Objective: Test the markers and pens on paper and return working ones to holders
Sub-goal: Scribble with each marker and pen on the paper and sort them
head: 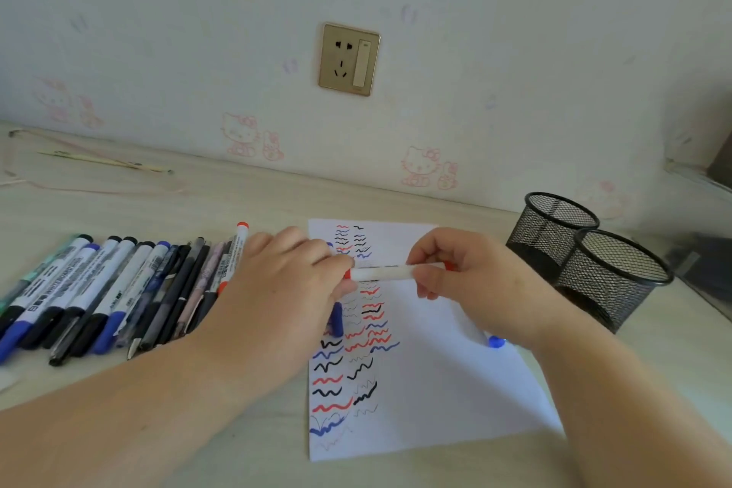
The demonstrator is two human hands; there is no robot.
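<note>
Both hands gripping white red-capped marker (pixel 382 272) lying crosswise over scribbled white paper sheet (pixel 435 368): left hand (pixel 293 281) pinching cap end, right hand (pixel 463 269) holding barrel.

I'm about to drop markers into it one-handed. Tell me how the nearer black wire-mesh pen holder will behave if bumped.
The nearer black wire-mesh pen holder looks empty and see-through, so it is probably light and may slide or tip on the pale wooden desk. It appears to touch the farther black mesh holder, which might brace it on that side.
</note>
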